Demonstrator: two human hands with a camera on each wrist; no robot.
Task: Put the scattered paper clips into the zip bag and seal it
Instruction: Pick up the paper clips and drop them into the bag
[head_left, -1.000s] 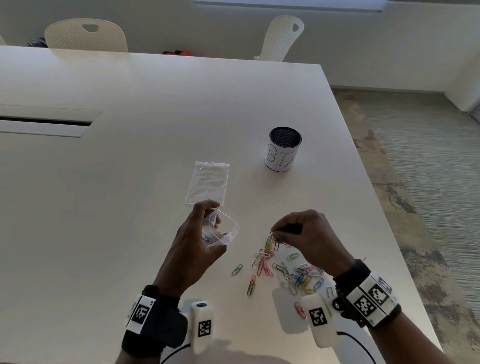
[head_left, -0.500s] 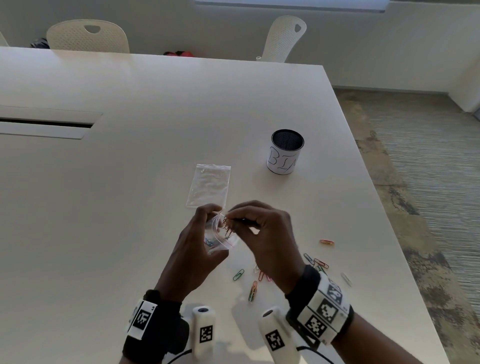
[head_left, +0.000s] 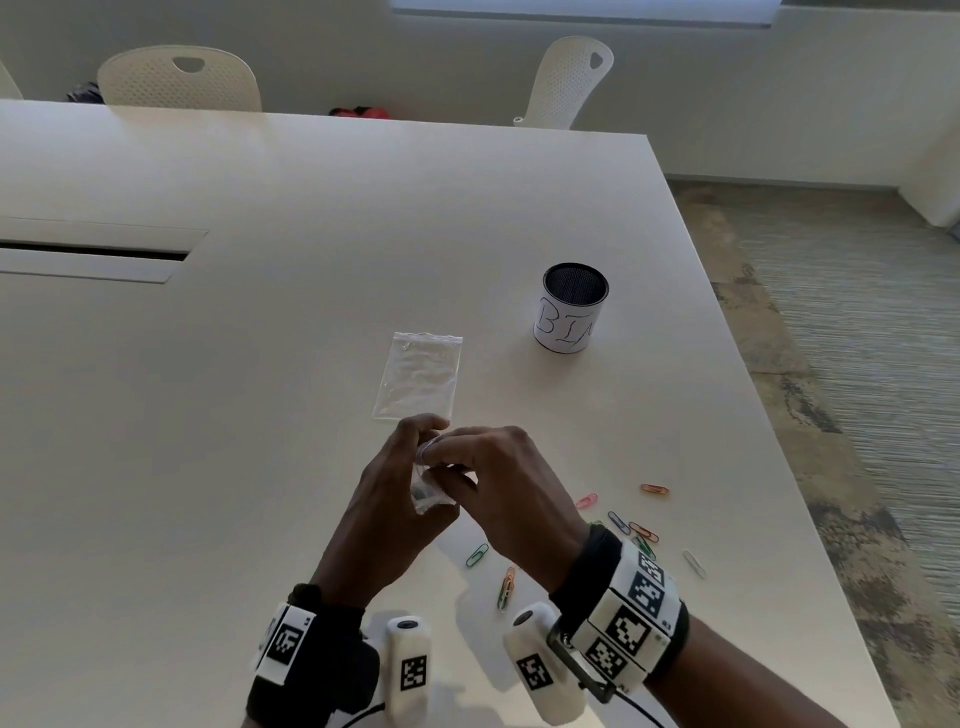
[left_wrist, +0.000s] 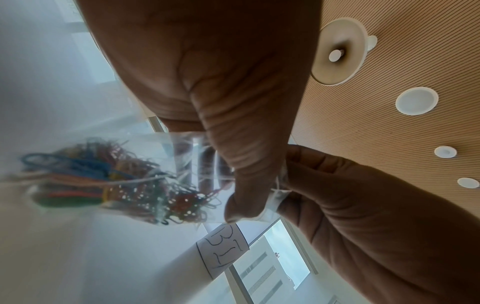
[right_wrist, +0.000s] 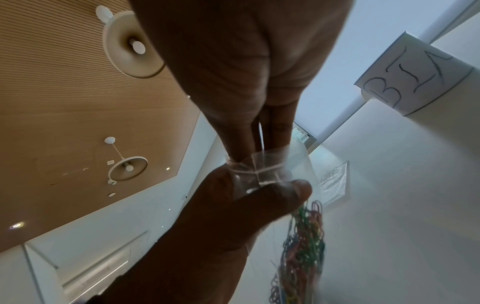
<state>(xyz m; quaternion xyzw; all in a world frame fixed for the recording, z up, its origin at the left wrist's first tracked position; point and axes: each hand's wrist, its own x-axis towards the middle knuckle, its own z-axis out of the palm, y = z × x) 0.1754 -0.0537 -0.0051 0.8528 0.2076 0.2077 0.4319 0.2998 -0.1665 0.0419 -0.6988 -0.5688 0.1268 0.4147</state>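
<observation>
Low in the middle of the head view, the left hand (head_left: 387, 499) holds the small clear zip bag (head_left: 428, 491) above the bench (head_left: 260, 364), its fingers (left_wrist: 241, 185) clamped on the bag near the mouth, while the right hand (head_left: 501, 486) has its fingers (right_wrist: 239, 131) pinched together at the bag's open rim, apparently dropping clips in; whether a clip is between them cannot be told. Both wrist views show a thick tangle of coloured paper clips (right_wrist: 302, 242) already lying inside the bag, so most of the gathering looks done. What is left shows in the lower right of the head view: a handful of loose paper clips (head_left: 641, 530) lie on the bench beside and behind the right wrist, with an orange one (head_left: 653, 489) further right, a pale one (head_left: 693, 563) nearest the edge, and a green one (head_left: 477, 555) plus an orange-green pair (head_left: 506, 587) below the hands. The bag mouth appears unsealed, so closing is still to come. A second, flat bag (head_left: 418, 376) lies just above the hands in frame, and a mesh pot labelled BIN (head_left: 570, 307) stands to its upper right
</observation>
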